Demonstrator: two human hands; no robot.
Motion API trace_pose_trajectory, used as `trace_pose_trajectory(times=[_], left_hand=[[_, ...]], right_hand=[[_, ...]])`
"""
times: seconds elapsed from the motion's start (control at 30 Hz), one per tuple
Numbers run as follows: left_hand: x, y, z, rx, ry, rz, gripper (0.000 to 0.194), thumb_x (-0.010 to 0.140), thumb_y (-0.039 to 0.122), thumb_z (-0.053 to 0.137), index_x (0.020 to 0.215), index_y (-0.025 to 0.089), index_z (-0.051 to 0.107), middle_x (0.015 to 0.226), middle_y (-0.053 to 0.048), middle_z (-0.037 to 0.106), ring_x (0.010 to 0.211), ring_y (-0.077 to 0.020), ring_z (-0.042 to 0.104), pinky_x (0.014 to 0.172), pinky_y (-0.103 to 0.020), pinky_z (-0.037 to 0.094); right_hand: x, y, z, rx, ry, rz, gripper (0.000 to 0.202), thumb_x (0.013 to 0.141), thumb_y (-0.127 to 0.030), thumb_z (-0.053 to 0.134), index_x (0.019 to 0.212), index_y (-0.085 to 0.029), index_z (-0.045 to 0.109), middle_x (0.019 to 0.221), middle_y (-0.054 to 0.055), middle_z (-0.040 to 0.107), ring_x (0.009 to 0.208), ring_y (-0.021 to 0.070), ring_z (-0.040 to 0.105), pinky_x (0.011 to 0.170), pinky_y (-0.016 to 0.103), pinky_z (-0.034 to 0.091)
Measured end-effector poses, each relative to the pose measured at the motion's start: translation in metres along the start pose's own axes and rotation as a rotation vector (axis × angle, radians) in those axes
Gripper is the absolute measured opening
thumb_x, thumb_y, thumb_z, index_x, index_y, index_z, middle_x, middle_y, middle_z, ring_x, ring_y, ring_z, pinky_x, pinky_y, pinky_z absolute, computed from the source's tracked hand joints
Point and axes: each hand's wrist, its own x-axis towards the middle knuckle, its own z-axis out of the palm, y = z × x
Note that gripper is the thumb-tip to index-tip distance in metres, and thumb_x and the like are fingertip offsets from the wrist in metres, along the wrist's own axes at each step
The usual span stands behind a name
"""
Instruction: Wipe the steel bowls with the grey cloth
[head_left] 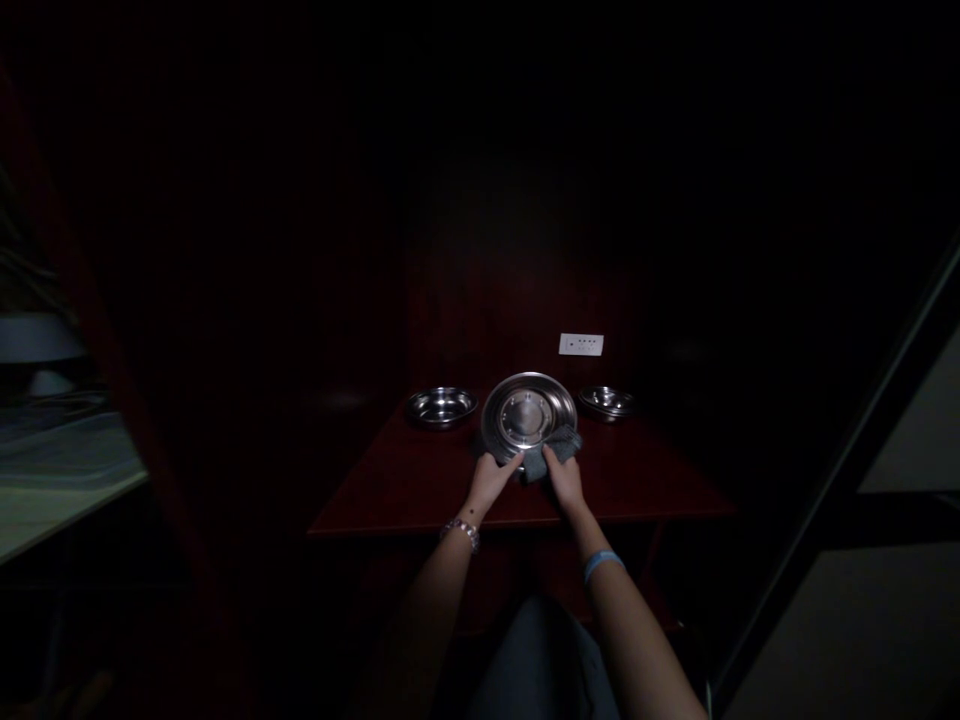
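While the left hand (491, 479) grips the near rim of a stainless-steel basin (526, 414) tilted over the middle of the red tabletop (420, 490), the right hand (564, 482) pinches a grey cloth (556, 455) against that rim. A second basin (442, 408) sits at the tabletop's back left, a steel bowl (607, 403) at its back right.

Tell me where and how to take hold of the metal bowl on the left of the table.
Probably best: grip the left bowl by its near-left rim, coming from the front left, thumb inside, fingers outside. It sits open side up, rim raised above the table; the tilted middle bowl crowds its right.
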Motion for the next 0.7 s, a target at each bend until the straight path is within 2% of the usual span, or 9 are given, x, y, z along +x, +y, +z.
trace_pose_trajectory(times=[0.33,0.7], left_hand=[[0.0001,0.001,-0.0002,0.019,0.01,-0.02,0.043,0.072,0.043,0.07,0.101,0.011,0.071,0.104,-0.013,0.074,0.1,-0.0259,0.068,0.089,-0.036,0.052],[0.0002,0.0016,-0.0025,0.114,0.038,-0.032,0.03,0.075,0.032,0.066,0.095,0.01,0.072,0.099,-0.014,0.074,0.095,-0.0252,0.07,0.087,-0.036,0.053]], right_hand=[[0.0005,0.002,-0.0002,-0.027,-0.004,-0.016,0.044,0.077,-0.047,0.059,0.106,-0.015,0.068,0.106,0.011,0.073,0.104,0.0238,0.066,0.092,0.03,0.049],[-0.0009,-0.002,-0.0002,-0.043,-0.006,-0.003,0.04,0.077,-0.045,0.06,0.102,-0.015,0.069,0.105,0.01,0.073,0.103,0.0242,0.066,0.09,0.031,0.049]])
